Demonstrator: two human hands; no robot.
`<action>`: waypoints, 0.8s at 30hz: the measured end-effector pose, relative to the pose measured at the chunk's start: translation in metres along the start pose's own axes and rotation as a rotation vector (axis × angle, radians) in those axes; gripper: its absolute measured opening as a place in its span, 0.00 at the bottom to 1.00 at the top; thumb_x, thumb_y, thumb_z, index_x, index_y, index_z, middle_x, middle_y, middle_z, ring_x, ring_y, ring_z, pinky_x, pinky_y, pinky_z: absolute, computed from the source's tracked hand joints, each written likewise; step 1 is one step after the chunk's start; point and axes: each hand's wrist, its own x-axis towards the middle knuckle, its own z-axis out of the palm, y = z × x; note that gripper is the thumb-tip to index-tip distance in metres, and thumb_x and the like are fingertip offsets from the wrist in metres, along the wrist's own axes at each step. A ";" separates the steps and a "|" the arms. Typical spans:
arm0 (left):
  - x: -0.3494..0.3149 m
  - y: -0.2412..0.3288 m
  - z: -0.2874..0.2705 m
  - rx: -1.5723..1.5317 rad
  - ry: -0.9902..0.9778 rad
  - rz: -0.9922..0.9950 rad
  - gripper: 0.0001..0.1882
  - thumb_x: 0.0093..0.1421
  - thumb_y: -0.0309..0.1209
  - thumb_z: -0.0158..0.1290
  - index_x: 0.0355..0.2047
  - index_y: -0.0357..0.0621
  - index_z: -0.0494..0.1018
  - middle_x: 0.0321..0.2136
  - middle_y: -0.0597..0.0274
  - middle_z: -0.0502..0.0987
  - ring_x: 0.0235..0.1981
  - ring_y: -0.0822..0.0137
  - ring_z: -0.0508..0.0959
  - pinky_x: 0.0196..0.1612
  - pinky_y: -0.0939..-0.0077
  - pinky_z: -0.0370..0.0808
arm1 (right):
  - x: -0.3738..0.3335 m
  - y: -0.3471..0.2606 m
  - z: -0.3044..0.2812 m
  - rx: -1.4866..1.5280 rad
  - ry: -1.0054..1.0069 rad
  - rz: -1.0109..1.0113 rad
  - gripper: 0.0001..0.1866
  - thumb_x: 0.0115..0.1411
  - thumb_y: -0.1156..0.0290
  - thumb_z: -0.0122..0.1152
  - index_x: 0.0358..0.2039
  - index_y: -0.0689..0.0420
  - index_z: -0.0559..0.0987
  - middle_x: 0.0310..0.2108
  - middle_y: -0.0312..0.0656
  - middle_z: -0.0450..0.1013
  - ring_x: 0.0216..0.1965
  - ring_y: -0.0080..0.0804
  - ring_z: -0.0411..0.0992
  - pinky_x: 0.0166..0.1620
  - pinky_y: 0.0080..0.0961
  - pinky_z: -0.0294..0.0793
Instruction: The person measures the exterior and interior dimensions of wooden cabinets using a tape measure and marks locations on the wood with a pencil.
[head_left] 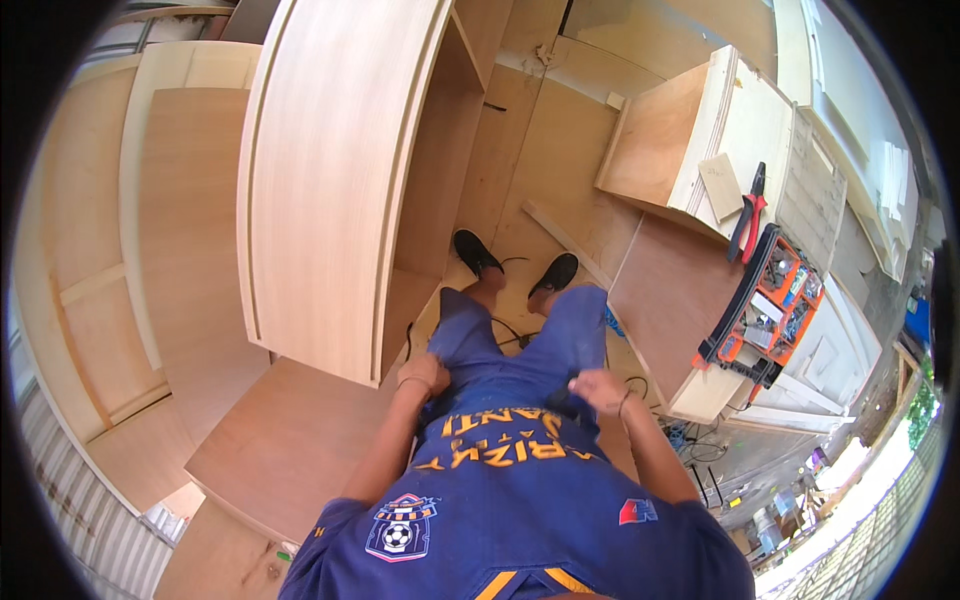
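Note:
Both my hands are at my hips, against the dark blue shirt (520, 425) and blue trousers (545, 340). My left hand (425, 372) is curled at the left hip, its fingers bent against the cloth; what they grip, if anything, is hidden. My right hand (598, 390) is closed near the right hip, thumb toward the trousers, beside a dark patch of cloth that could be a fold or pocket. To the left of my legs stands a light wood cabinet (320, 180) with an open side, close to my left hand.
A plywood box (655, 135) stands at right, with a wood offcut (720, 187) and red-and-black pliers (748, 215) on top. An orange-and-black organizer (765, 310) of small hardware sits nearer. A wood strip (568, 243) and cables (515, 330) lie by my feet. A brown panel (290, 445) is at lower left.

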 end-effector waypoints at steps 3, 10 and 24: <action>-0.011 -0.004 -0.001 -0.057 -0.206 0.228 0.17 0.48 0.40 0.47 0.33 0.44 0.76 0.35 0.51 0.76 0.39 0.55 0.76 0.43 0.66 0.71 | -0.006 -0.038 -0.017 0.164 -0.407 0.108 0.17 0.56 0.58 0.48 0.21 0.60 0.71 0.22 0.50 0.69 0.26 0.42 0.69 0.32 0.34 0.66; 0.095 0.067 -0.009 -0.895 -0.069 0.226 0.12 0.54 0.37 0.48 0.26 0.39 0.70 0.19 0.57 0.72 0.25 0.64 0.73 0.33 0.73 0.69 | 0.216 -0.020 -0.074 0.519 0.288 -0.315 0.14 0.57 0.62 0.53 0.24 0.61 0.70 0.17 0.39 0.64 0.22 0.24 0.64 0.28 0.24 0.65; 0.414 0.198 -0.185 -1.852 0.305 0.483 0.12 0.59 0.37 0.46 0.35 0.40 0.67 0.31 0.60 0.70 0.33 0.67 0.72 0.33 0.71 0.72 | 0.497 0.039 -0.219 0.224 -0.039 -0.245 0.37 0.51 0.38 0.50 0.50 0.58 0.67 0.26 0.37 0.69 0.21 0.22 0.64 0.24 0.19 0.65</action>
